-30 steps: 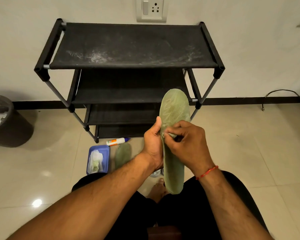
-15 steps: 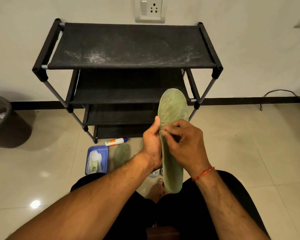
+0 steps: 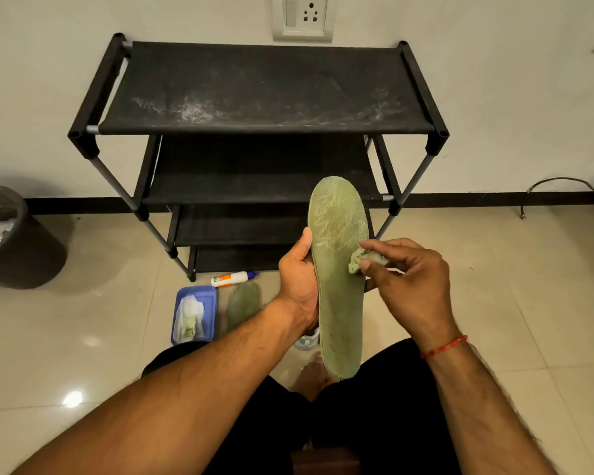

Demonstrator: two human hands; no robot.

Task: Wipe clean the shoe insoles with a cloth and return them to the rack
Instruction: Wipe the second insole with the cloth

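Observation:
My left hand [image 3: 297, 281] grips a long green insole [image 3: 338, 296] by its left edge and holds it upright in front of me, toe end up. My right hand [image 3: 408, 275] pinches a small crumpled greenish cloth [image 3: 359, 260] against the insole's right edge, about mid-length. A second green insole [image 3: 243, 303] lies flat on the floor tiles. Behind them the black shoe rack [image 3: 261, 94] stands against the wall, its top shelf streaked with white dust.
A blue tray [image 3: 208, 296] holding white and green wipes sits on the floor to the left of the second insole. A small white glue bottle [image 3: 232, 278] lies by the rack's foot. A dark waste bin [image 3: 11, 234] stands far left. A cable [image 3: 563, 186] runs along the right wall.
My right hand has slid from the middle of the insole to its right edge, and the crumpled cloth now shows between its fingers. The left hand keeps its grip.

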